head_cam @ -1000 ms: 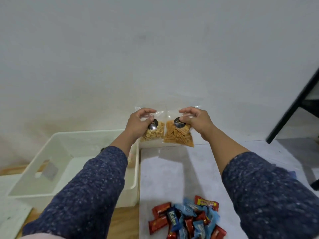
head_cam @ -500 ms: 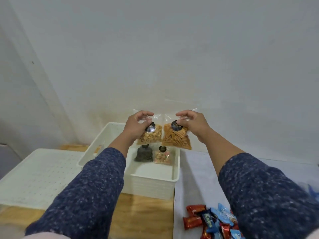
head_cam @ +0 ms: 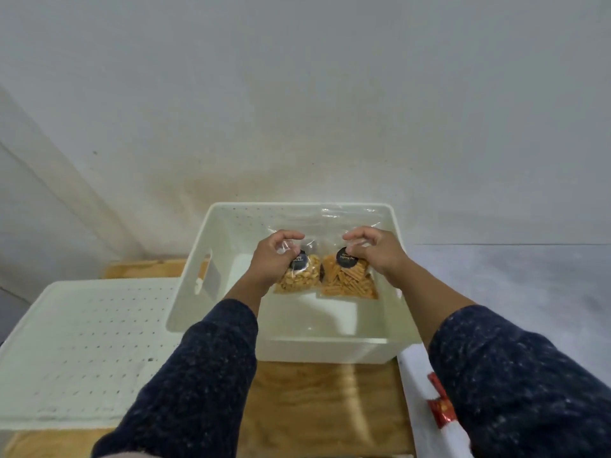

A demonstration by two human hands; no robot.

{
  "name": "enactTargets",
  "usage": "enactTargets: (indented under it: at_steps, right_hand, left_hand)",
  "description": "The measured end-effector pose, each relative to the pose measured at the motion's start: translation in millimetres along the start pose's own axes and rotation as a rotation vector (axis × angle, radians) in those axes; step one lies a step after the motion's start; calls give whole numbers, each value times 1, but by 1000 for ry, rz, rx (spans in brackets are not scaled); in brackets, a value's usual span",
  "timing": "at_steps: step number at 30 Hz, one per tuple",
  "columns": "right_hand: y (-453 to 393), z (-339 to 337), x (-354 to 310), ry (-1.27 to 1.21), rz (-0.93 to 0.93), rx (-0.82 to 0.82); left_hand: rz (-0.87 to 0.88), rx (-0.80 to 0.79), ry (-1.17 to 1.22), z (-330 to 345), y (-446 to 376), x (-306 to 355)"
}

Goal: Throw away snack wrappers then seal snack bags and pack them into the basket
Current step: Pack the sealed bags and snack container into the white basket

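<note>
Both hands pinch clear plastic snack bags by their upper parts over the open white plastic basket [head_cam: 190, 285]: the left hand [head_cam: 272, 259] has its fingers curled around the top of the clear bag of pale golden nuts with a round black label [head_cam: 299, 276], and the right hand [head_cam: 377, 251] grips, thumb against fingertips, the top of the clear bag of orange ridged sticks with a round black label [head_cam: 348, 280]. Each forearm reaches forward and inward from a dark blue speckled sleeve [head_cam: 205, 375], wrists bent slightly down, so the two bags hang side by side, touching or nearly so, inside the basket's rim. Whether their lower edges rest on the basket floor I cannot tell. Left of the basket lies a white perforated plastic lid [head_cam: 86, 342] on a wooden surface [head_cam: 317, 408]. A red foil candy wrapper [head_cam: 441, 409] peeks out beside the right sleeve on the white tabletop [head_cam: 515, 282]
</note>
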State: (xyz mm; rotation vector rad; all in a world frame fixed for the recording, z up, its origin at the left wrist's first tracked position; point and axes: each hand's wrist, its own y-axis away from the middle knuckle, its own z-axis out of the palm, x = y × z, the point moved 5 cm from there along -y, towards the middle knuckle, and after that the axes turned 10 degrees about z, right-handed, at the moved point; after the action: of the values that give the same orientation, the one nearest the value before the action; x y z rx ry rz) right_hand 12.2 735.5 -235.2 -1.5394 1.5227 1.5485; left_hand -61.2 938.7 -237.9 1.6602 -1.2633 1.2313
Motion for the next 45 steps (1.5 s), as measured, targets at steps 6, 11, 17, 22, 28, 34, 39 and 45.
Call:
enactTargets:
  at_steps: [6,11,17,22,28,34,39,45]
  right_hand:
    - [-33,15,47,-14,146,85]
    - [-45,17,56,-10,183,159]
    - [-51,17,35,259,256,213]
    - [-43,14,1,832,277,175]
    - [-24,12,-39,1125,242,79]
    - [8,-5,-87,1237,165,150]
    - [40,-39,-125,1246,47,257]
    - [89,-94,-142,1239,-59,330]
  left_hand:
    - [-44,-151,-39,19,-31,-55]
    - [-83,-210,-88,30,-43,-72]
    - [-32,-305,-169,30,-46,-60]
    - [49,-270,-301,13,-56,-32]
    - [-55,-293,-642,-6,-68,5]
    - [19,-287,-974,-12,-61,68]
    - [130,-164,-1139,-11,-42,133]
    - [179,-22,-1156,15,-6,194]
